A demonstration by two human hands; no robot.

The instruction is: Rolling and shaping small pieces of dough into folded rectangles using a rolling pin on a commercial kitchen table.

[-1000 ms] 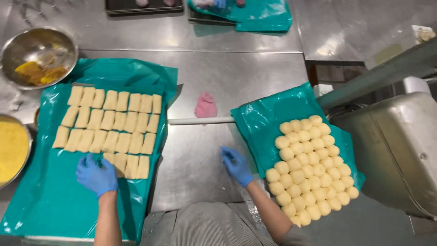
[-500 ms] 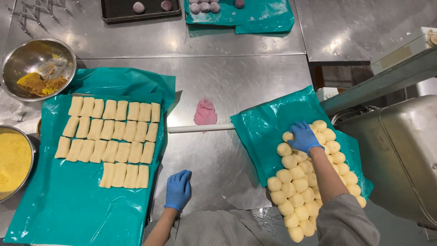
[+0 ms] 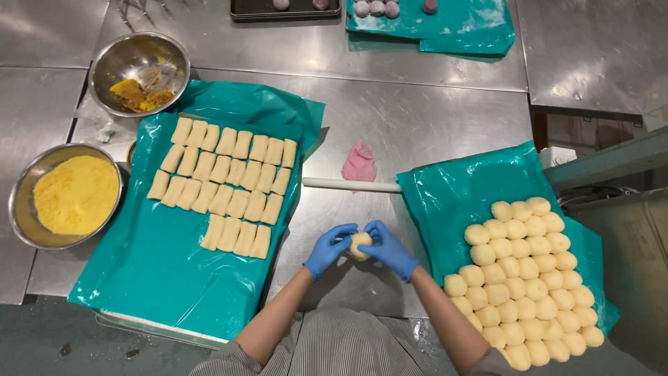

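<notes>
Over the steel table (image 3: 431, 118), left hand (image 3: 328, 249) and right hand (image 3: 387, 245) (both blue-gloved) cup a dough ball (image 3: 360, 245).

The dough ball (image 3: 360, 245) was mostly hidden between the gloved left hand (image 3: 327, 249) and right hand (image 3: 390, 248). At twelve o'clock, the dark tray (image 3: 285, 10) was cut by the top edge. At five o'clock, the lowest pale dough balls (image 3: 518, 356) ran off the bottom edge.

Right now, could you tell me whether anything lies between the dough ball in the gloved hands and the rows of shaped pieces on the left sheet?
Nothing visible does. Both hands, left and right, hold the dough ball over bare steel table; only open table and teal sheet separate it from the shaped pieces.
</notes>
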